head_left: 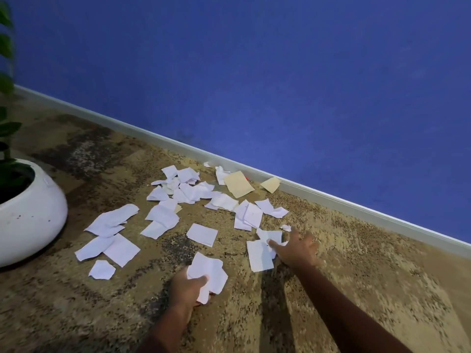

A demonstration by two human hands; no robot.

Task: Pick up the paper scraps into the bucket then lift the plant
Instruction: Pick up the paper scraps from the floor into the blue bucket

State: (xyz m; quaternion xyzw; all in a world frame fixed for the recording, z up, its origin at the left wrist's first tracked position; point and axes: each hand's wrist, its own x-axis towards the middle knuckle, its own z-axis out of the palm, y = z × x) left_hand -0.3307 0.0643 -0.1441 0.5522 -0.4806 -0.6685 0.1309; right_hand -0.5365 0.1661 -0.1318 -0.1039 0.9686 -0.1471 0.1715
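White paper scraps (178,200) lie scattered over the patterned brown carpet (356,263), spread from just beside the white planter pot (30,212) at the left to the grey skirting board (331,197) at the foot of the blue wall (280,85). Two tan scraps (238,184) lie among them close to the skirting board, one of them leaning against it. The left hand (187,289) holds a small bunch of white scraps (209,272), its fingers (202,279) curled tightly around the crumpled paper just above the carpet. The right hand (297,247) reaches further out, palm down, with its fingers (275,243) spread wide and resting on a white rectangular scrap (258,256) that lies flat on the carpet; it grips nothing. The plant (6,98) stands at the far left edge of the view, its green leaves rising out of the rounded pot, well apart from both hands. Both bare forearms extend from the bottom of the view. No bucket can be made out.
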